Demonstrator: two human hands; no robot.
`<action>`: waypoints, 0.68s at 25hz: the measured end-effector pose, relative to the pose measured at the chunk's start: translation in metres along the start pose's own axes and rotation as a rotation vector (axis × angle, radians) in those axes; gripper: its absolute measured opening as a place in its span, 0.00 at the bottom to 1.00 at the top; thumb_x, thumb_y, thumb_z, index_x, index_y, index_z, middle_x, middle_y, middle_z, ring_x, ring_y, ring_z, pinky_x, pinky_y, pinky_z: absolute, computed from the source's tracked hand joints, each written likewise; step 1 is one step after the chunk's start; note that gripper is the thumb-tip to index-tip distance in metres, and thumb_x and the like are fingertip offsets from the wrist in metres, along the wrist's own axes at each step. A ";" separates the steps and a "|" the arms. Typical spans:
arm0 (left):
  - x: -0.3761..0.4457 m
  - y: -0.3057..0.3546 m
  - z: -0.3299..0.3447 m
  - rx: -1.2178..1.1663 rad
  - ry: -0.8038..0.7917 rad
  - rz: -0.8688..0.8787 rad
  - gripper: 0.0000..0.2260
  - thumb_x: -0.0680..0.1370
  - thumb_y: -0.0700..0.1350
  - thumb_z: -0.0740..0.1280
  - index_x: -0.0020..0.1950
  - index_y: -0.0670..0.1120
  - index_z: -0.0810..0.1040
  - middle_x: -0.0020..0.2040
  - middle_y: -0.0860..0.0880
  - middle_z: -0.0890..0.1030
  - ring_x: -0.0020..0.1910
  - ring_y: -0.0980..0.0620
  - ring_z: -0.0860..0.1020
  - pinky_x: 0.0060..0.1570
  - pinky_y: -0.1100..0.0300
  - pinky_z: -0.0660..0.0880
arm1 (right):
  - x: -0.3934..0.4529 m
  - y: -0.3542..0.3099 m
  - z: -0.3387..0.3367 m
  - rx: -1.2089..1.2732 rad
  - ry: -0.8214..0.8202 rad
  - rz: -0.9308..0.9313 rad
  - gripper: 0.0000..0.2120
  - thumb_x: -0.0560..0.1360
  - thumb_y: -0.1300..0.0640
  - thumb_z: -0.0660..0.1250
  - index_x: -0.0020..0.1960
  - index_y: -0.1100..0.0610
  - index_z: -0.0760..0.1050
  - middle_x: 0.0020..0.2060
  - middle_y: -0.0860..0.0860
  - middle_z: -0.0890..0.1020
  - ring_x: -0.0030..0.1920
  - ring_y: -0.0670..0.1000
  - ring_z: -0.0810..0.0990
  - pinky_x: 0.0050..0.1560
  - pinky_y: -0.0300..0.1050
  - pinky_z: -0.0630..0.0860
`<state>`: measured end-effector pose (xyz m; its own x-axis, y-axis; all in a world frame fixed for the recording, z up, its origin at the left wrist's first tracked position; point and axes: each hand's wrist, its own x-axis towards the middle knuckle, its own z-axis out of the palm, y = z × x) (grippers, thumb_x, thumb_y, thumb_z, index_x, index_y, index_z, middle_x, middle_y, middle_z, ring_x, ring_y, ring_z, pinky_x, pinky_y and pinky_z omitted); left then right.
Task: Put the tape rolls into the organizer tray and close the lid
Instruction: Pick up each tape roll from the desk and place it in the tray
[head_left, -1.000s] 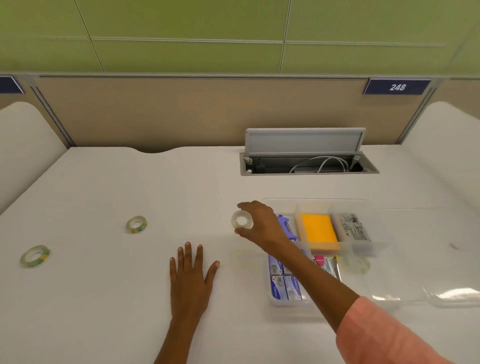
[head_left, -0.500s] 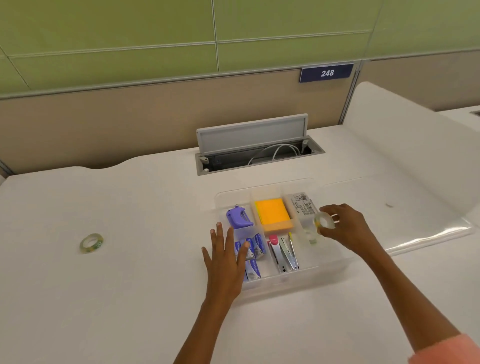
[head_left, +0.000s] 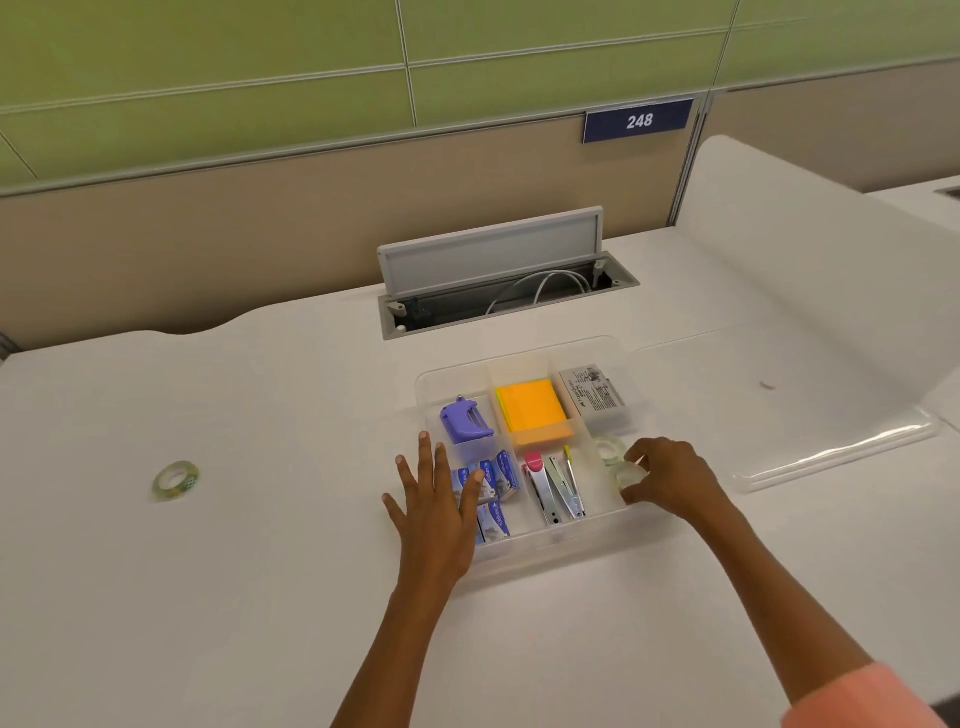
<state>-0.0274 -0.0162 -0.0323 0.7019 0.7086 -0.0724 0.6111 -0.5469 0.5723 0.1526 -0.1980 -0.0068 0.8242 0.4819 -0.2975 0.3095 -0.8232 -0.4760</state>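
Nearest: left hand (head_left: 434, 512) flat, fingers spread, holding nothing, resting on the near-left edge of the organizer tray (head_left: 550, 545), probably steadying it. Right hand (head_left: 670, 480) at the tray's near-right compartment, fingers curled round a clear tape roll (head_left: 626, 475) that sits low in that compartment; whether it has let go, cannot tell. A second clear roll (head_left: 609, 448) lies just beyond it in the same compartment. Step in hand: seating this roll. Other compartments hold staple boxes (head_left: 493, 491), staplers (head_left: 556, 488), a purple staple remover (head_left: 464, 422), orange sticky notes (head_left: 532, 410). Farther left, well apart from the tray, a green-patterned tape roll (head_left: 175, 480) lies on the desk (head_left: 208, 597). Clear lid (head_left: 831, 436) lies open to the right. Next move: release, reach left for that roll, then swing the lid over.
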 end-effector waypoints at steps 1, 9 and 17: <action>0.000 0.000 0.000 -0.005 0.002 -0.002 0.34 0.71 0.64 0.44 0.73 0.49 0.45 0.76 0.50 0.41 0.74 0.47 0.39 0.70 0.40 0.40 | 0.001 0.000 0.001 -0.010 0.002 0.007 0.24 0.59 0.57 0.77 0.54 0.56 0.76 0.53 0.57 0.80 0.53 0.58 0.78 0.45 0.43 0.69; 0.001 -0.001 0.003 -0.048 0.024 -0.010 0.34 0.71 0.65 0.44 0.73 0.51 0.47 0.76 0.51 0.42 0.75 0.47 0.40 0.70 0.40 0.40 | 0.004 0.000 0.003 -0.016 -0.007 0.035 0.23 0.58 0.57 0.77 0.52 0.54 0.76 0.52 0.58 0.81 0.52 0.59 0.79 0.50 0.47 0.74; 0.000 -0.001 0.002 -0.054 0.026 -0.006 0.33 0.72 0.66 0.44 0.73 0.50 0.47 0.76 0.51 0.42 0.75 0.47 0.40 0.70 0.39 0.41 | 0.001 -0.003 0.001 -0.080 -0.003 0.004 0.23 0.62 0.59 0.76 0.55 0.58 0.77 0.55 0.57 0.80 0.56 0.58 0.77 0.53 0.48 0.73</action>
<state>-0.0266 -0.0166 -0.0345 0.6885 0.7232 -0.0552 0.5939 -0.5184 0.6153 0.1521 -0.1948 -0.0066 0.8242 0.4792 -0.3017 0.3430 -0.8464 -0.4073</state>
